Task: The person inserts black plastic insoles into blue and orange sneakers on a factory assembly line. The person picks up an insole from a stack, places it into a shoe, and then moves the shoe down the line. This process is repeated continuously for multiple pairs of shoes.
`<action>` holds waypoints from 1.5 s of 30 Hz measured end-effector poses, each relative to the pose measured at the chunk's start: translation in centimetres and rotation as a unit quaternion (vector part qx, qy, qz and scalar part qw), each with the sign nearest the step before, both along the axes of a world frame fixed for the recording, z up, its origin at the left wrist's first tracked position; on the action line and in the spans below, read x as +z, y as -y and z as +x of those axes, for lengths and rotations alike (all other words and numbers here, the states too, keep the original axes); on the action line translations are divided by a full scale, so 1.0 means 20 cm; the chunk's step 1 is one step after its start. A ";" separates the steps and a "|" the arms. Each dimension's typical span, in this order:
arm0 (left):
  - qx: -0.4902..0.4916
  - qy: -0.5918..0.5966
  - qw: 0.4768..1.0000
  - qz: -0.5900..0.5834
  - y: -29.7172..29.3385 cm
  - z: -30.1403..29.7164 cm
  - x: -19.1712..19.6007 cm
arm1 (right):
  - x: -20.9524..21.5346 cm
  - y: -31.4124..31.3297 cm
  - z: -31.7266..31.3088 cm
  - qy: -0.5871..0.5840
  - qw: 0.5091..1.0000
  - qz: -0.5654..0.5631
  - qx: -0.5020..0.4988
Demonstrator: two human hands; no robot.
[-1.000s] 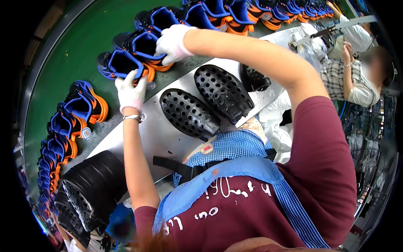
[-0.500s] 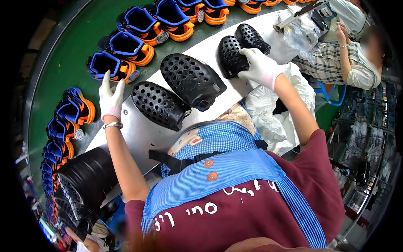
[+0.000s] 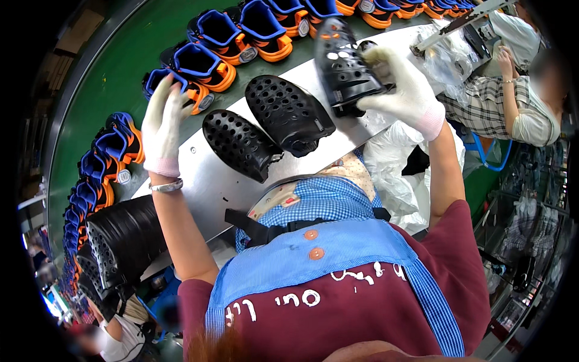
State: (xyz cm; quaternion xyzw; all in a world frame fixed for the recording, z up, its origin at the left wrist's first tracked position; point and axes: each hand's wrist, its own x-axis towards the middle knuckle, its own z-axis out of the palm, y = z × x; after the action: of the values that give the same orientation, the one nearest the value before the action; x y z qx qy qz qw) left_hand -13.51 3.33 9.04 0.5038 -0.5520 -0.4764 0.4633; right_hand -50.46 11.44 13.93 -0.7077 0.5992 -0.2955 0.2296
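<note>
My right hand [image 3: 401, 90], in a white glove, grips the wide end of a black perforated shoe-toe insert [image 3: 344, 66], raised off the metal bench and tilted. Partly hidden behind it lies another insert [image 3: 368, 44]. Two more, a larger insert [image 3: 288, 111] and a smaller one [image 3: 240, 145], rest side by side on the bench [image 3: 199, 181], holes upward. My left hand [image 3: 164, 130], also gloved, is held up with fingers apart and nothing in it. Its fingertips overlap the nearest black, blue and orange shoe [image 3: 196, 96]; whether they touch it I cannot tell.
A curved green conveyor [image 3: 114, 78] carries a line of similar shoes [image 3: 262, 30]. Nested black inserts [image 3: 129, 235] stand at the bench's left end. A white plastic bag [image 3: 392, 169] hangs by my right side. At the right sits another person [image 3: 518, 96].
My right hand has lifted the insert off the bench and turned it upward. My left hand has risen slightly, still holding nothing. The view has shifted a little.
</note>
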 end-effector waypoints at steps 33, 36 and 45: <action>0.235 0.127 0.956 -0.121 0.00 0.32 -0.36 | -0.01 0.78 1.29 -0.283 0.926 0.081 0.238; 0.143 0.190 0.957 -0.166 -0.03 0.31 -0.39 | 0.05 0.94 1.44 -0.358 0.879 0.100 0.300; 0.120 0.261 0.952 -0.103 0.04 0.32 -0.40 | -0.32 1.07 1.89 -0.416 0.871 0.052 0.254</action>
State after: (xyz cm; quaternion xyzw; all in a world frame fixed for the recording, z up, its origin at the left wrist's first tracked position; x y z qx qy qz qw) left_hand -7.16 2.48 1.09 0.6229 -0.6348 -0.2100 0.4062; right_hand -12.65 -10.04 7.60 -0.8799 0.4536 0.1268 0.0628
